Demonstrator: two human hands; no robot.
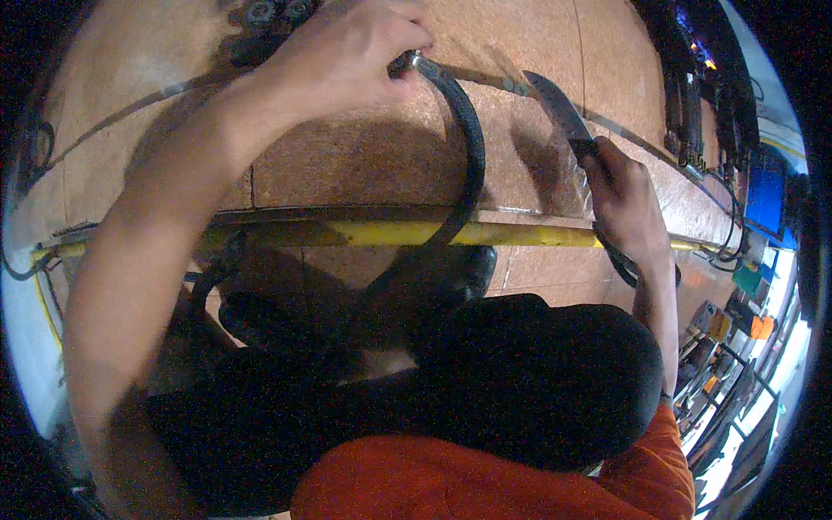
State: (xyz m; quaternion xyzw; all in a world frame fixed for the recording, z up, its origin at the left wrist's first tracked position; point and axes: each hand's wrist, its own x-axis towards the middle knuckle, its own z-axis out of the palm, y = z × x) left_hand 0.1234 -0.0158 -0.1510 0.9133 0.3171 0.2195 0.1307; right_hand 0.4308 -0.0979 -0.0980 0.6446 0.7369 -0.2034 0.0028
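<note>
In the upper middle, my left hand (368,52) is closed around the end of a black hose (472,147), beside a small shiny metal fitting (415,59). From there the hose arcs to the right and down, crosses a yellow bar and fades into the dark by my legs. My right hand (626,195) grips the dark handle of a knife (559,108). Its blade points up and to the left, apart from the hose. Between the hose and the blade tip shows a thin brownish strip (485,80).
The yellow bar (390,232) runs across in front of my knees, along a step in the brown tiled floor (364,156). Dark machine parts (269,17) lie at the top left. On the right are a blue container (766,195), cables and a rack with orange items (761,327).
</note>
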